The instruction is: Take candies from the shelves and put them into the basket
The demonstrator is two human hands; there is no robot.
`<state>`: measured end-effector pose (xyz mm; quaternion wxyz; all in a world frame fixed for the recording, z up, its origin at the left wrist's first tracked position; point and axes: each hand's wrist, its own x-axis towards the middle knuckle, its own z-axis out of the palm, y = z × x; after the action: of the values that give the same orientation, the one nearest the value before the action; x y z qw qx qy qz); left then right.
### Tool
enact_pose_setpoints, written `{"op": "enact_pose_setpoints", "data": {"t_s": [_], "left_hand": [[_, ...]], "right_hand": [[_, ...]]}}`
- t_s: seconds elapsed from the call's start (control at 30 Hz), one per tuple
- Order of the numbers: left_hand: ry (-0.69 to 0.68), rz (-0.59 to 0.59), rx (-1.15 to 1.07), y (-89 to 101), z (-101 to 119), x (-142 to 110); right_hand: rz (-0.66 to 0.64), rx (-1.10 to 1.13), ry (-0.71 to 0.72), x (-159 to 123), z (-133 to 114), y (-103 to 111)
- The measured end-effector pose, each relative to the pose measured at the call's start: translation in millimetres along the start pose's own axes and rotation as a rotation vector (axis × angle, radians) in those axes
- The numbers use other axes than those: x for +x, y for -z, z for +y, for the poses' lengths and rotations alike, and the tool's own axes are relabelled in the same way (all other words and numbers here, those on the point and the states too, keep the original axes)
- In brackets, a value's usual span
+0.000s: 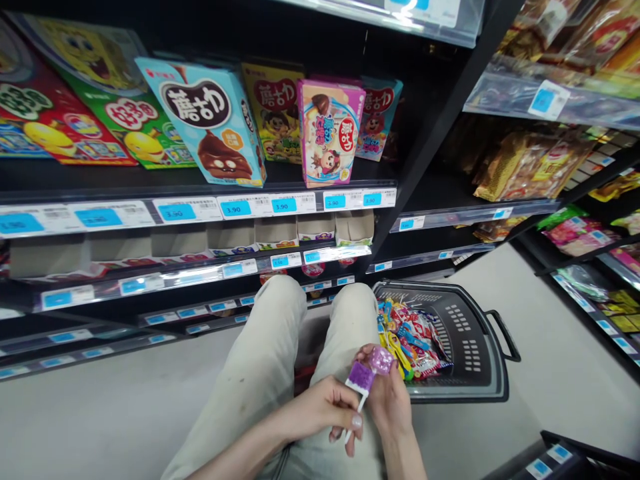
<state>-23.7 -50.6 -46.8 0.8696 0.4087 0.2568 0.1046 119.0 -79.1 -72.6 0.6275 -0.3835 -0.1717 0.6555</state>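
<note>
My left hand (pixel 327 407) pinches the white stick of a purple wrapped lollipop (pixel 360 378) just above my knees. My right hand (pixel 387 397) is closed around a second purple-pink wrapped candy (pixel 383 360), touching the first one. Both hands are held together in front of my light trousers, right beside the left rim of a dark shopping basket (pixel 475 380) that holds several colourful candy packets (pixel 410 337).
Black shelves face me with candy boxes: a blue box (pixel 210 120), a pink box (pixel 330 130), a yellow one (pixel 275 113). Blue price tags (pixel 235 208) line the shelf edges. More snack shelves (pixel 575 173) run along the right. Grey floor (pixel 100 413) lies on the left.
</note>
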Motion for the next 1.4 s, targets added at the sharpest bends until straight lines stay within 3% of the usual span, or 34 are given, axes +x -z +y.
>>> {"op": "enact_pose_setpoints", "data": {"t_s": [0.23, 0.53, 0.83, 1.23, 1.4], "left_hand": [[0.008, -0.015, 0.054, 1.6, 0.3, -0.6], [0.029, -0.095, 0.122, -0.2, 0.7, -4.0], [0.007, -0.048, 0.108, 5.3, 1.7, -1.3], [-0.006, -0.109, 0.114, 7.8, -2.3, -0.7], [-0.007, -0.093, 0.144, 9.8, -1.1, -0.8]], "right_hand": [[-0.130, 0.095, 0.085, -2.0, 0.4, -1.9], [-0.171, -0.066, 0.240, -7.3, -1.2, -1.5], [-0.135, 0.112, 0.064, -3.7, 3.1, -5.1], [-0.123, 0.137, -0.023, -4.2, 3.8, -6.4], [-0.059, 0.156, -0.052, -2.6, 7.8, -2.9]]}}
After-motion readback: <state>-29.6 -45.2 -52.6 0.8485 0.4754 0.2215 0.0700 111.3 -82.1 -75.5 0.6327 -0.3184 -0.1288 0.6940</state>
